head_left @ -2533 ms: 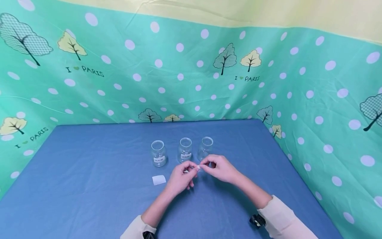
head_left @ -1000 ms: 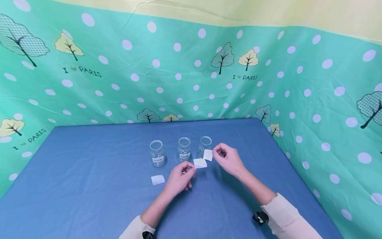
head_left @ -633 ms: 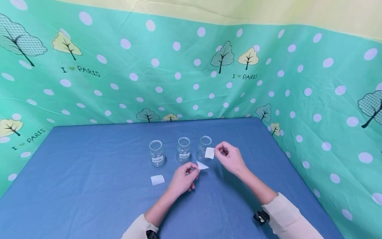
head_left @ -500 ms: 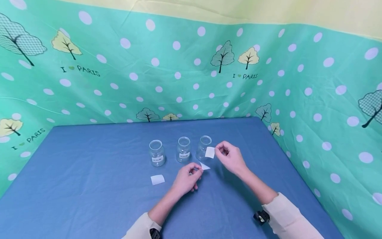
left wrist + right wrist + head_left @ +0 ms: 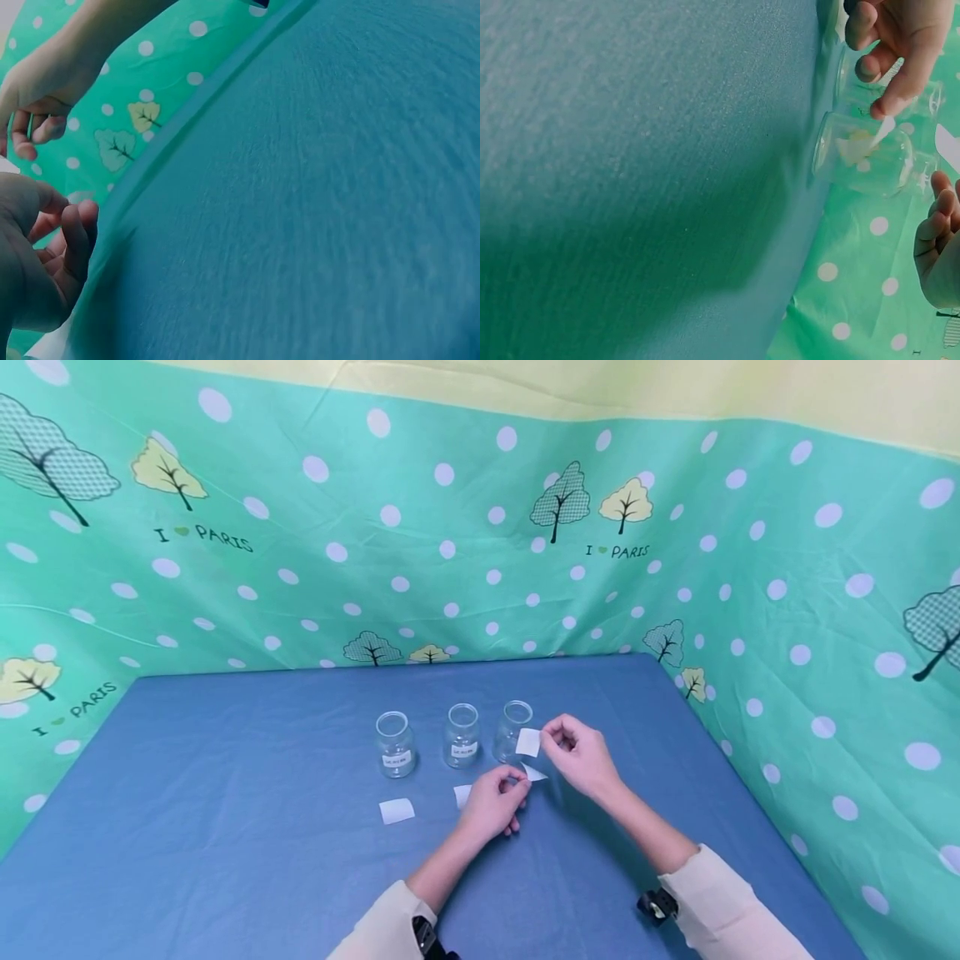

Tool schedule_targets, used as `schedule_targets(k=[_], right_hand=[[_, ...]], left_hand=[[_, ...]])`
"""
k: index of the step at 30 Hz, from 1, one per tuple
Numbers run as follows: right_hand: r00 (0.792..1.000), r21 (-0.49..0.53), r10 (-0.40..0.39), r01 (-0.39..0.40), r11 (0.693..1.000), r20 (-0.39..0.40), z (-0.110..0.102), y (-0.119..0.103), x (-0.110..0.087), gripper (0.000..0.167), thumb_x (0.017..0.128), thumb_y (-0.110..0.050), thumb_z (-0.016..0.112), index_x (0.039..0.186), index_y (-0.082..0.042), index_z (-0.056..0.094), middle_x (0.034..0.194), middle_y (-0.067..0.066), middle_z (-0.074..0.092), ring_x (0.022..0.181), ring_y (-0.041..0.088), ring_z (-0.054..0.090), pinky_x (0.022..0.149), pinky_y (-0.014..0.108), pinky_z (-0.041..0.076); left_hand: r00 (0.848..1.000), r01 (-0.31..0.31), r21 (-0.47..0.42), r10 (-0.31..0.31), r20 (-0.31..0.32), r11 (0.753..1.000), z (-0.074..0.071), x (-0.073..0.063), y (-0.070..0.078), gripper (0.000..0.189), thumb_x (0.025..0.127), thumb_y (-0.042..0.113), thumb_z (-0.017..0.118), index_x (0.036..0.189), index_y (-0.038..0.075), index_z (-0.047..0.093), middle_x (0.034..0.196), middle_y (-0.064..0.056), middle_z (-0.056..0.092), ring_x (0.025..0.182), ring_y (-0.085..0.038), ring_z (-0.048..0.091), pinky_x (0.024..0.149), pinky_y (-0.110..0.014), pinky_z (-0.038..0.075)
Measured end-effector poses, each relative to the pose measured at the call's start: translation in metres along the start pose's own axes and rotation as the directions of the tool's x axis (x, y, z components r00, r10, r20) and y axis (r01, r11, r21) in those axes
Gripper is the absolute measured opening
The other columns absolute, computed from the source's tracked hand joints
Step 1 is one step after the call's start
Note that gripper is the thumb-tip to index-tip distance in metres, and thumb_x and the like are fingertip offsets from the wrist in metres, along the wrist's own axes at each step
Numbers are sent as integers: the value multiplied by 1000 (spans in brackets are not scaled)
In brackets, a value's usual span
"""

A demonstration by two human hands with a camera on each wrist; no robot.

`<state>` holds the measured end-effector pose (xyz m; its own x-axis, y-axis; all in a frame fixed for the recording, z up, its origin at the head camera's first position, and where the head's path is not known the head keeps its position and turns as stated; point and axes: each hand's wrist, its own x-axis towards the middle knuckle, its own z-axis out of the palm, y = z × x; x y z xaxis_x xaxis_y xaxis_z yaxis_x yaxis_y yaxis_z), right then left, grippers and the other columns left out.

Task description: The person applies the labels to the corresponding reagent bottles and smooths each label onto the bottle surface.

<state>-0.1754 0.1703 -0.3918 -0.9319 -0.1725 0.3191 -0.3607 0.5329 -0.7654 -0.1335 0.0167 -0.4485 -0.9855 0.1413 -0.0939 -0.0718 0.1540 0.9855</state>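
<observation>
My right hand (image 5: 581,757) pinches a small white sticky label (image 5: 528,742) by its right edge, in front of the right glass jar (image 5: 513,718). Just below, my left hand (image 5: 493,800) holds a thin white piece of backing paper (image 5: 535,773) between thumb and index finger. Left of it stand a middle glass jar (image 5: 462,731) and a left glass jar (image 5: 392,739), each bearing a white label with dark print. The right wrist view shows the right jar (image 5: 870,169) close by, with my left hand (image 5: 900,56) beyond it and my right hand (image 5: 941,247) at the edge.
A white paper piece (image 5: 397,811) lies on the blue tablecloth (image 5: 247,827) in front of the left jar. Another white piece (image 5: 462,795) is partly covered by my left hand. A green dotted curtain (image 5: 420,552) closes off the back and right side.
The hands were together at the paper; they parted, leaving the label in my right hand and the backing in my left. Lately my left hand has shifted right, uncovering a paper piece on the table.
</observation>
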Motion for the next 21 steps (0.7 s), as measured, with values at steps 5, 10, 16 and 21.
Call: schedule_targets(k=[5, 10, 16, 21], right_hand=[[1000, 4, -4, 4, 1000, 9, 1, 1, -1, 6, 87, -12, 60, 83, -12, 64, 66, 0, 58, 53, 7, 46, 50, 21, 39], [1000, -6, -15, 15, 1000, 6, 1, 3, -2, 5, 87, -12, 60, 84, -12, 64, 65, -1, 58, 53, 7, 45, 50, 21, 39], [1000, -13, -19, 19, 1000, -1, 2, 3, -3, 5, 87, -12, 60, 83, -13, 63, 65, -2, 57, 54, 7, 46, 50, 21, 40], [1000, -11, -8, 8, 1000, 4, 2, 3, -3, 5, 86, -12, 60, 83, -12, 64, 65, -2, 57, 55, 7, 47, 51, 20, 40]], left_hand=[[999, 35, 29, -34, -39, 999, 5, 1, -4, 11, 89, 17, 57, 89, 6, 61, 65, -16, 63, 31, -7, 48, 34, -28, 44], [996, 72, 60, -68, -60, 996, 6, -2, -5, 12, 90, 17, 56, 90, 6, 61, 61, -8, 62, 30, -7, 49, 35, -30, 46], [994, 88, 70, -83, -67, 994, 4, -6, -8, 12, 90, 15, 55, 92, 5, 61, 60, -6, 61, 30, -7, 49, 35, -31, 46], [993, 92, 80, -87, -75, 992, 1, -8, -9, 12, 89, 14, 55, 92, 4, 61, 61, -8, 61, 30, -7, 49, 35, -31, 47]])
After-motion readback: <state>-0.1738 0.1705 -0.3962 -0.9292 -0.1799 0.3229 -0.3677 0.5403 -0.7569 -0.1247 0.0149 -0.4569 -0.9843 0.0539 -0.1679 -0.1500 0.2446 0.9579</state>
